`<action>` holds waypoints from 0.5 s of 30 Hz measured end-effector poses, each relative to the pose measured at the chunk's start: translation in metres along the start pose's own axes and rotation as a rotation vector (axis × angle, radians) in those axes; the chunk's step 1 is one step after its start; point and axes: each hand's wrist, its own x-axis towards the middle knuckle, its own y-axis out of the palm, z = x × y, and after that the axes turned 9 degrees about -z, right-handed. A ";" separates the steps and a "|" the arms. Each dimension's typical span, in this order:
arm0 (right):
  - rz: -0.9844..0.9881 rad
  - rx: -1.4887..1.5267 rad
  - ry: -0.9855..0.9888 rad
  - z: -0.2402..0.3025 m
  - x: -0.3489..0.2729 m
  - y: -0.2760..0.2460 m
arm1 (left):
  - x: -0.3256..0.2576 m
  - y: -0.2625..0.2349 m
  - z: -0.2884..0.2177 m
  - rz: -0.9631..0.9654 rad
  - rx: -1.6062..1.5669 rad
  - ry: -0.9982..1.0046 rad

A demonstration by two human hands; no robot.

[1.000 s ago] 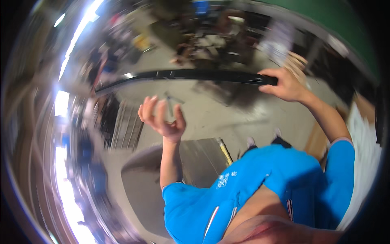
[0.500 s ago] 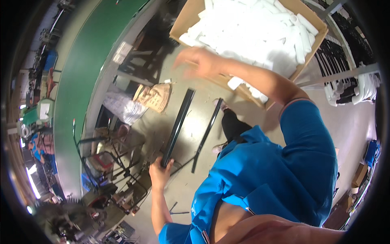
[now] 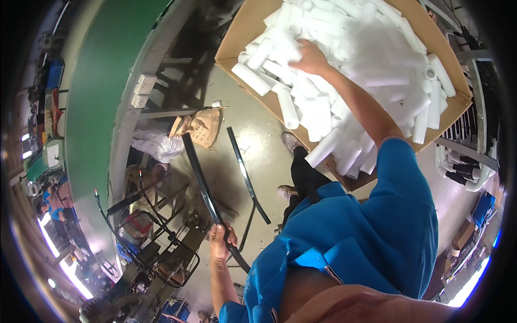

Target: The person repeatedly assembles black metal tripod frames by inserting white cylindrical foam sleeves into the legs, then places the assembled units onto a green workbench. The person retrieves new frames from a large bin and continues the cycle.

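Observation:
My left hand (image 3: 219,240) is closed round a long, glossy black tube (image 3: 200,180), slightly bent, held slanting in front of my body with its lower end near my blue shirt. Beside it is a second black tube (image 3: 249,177) with a thinner bar running down from it; whether the two are joined I cannot make out. My right arm reaches into a large cardboard box (image 3: 229,51) heaped with white foam tubes (image 3: 323,110). There my right hand (image 3: 312,58) has its thumb and fingers on a white foam tube (image 3: 287,49), which is blurred.
Along the left runs a long green-topped bench (image 3: 99,107). Under its edge lie a brown paper sack (image 3: 206,128) and a pale plastic bag (image 3: 156,144). Dark metal machinery (image 3: 161,237) stands at the lower left. A rack (image 3: 468,148) with black and white parts is at the right.
My right hand has gone from the box's near left edge into the foam tubes. The black tube has swung so its far end points further left, and the box appears closer.

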 end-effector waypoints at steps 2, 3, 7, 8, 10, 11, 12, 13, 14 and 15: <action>0.202 -0.331 -0.369 -0.001 0.015 0.013 | -0.002 0.006 -0.022 -0.118 0.022 0.105; 0.288 -0.377 -0.405 -0.021 0.029 0.035 | -0.001 0.000 -0.033 -0.083 0.034 0.146; 0.257 -0.384 -0.515 -0.026 0.048 0.044 | 0.008 0.001 -0.055 -0.067 0.089 0.263; 0.046 -0.210 -0.451 -0.014 0.047 0.017 | 0.005 0.001 -0.057 -0.061 0.103 0.295; -0.161 0.333 -0.179 0.016 0.038 -0.003 | -0.004 0.003 -0.049 -0.111 0.133 0.352; -0.031 0.797 -0.075 0.063 0.023 -0.024 | -0.007 0.000 -0.044 -0.137 0.136 0.363; 0.117 1.249 0.057 0.125 0.002 -0.042 | -0.012 -0.003 -0.039 -0.153 0.149 0.369; 0.123 1.485 0.038 0.174 -0.015 -0.044 | -0.014 -0.006 -0.038 -0.153 0.178 0.383; 0.127 1.722 0.019 0.223 -0.031 -0.044 | -0.017 -0.012 -0.037 -0.147 0.186 0.398; 0.192 1.842 0.027 0.271 -0.046 -0.047 | -0.023 -0.017 -0.032 -0.150 0.187 0.411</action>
